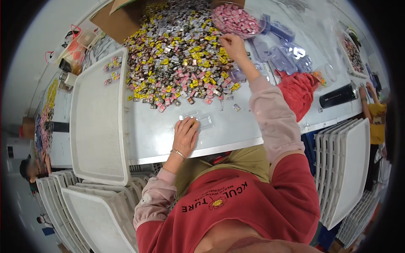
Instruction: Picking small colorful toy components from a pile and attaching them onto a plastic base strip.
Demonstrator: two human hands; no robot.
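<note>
My left hand [185, 134] rests at the front of the table, its fingers curled over one end of a small clear plastic tray [205, 121]. A bit of yellow shows by its fingertips. Farther out, my right hand [233, 45] reaches to the right edge of a large pile of small wrapped pieces [177, 55] in yellow, pink, black and silver. Its fingers are pinched together, and whatever lies between them is too small to make out. Just beyond that hand stands a clear round bowl [237, 20] of pink wrapped pieces.
A white mesh tray [98, 122] holding two filled packs [112, 77] lies left. Purple plastic containers [283, 59], a red cloth [298, 93] and a black tumbler [338, 95] are right. Stacked white trays [344, 168] flank me. A cardboard box [118, 21] stands behind. Other people work nearby.
</note>
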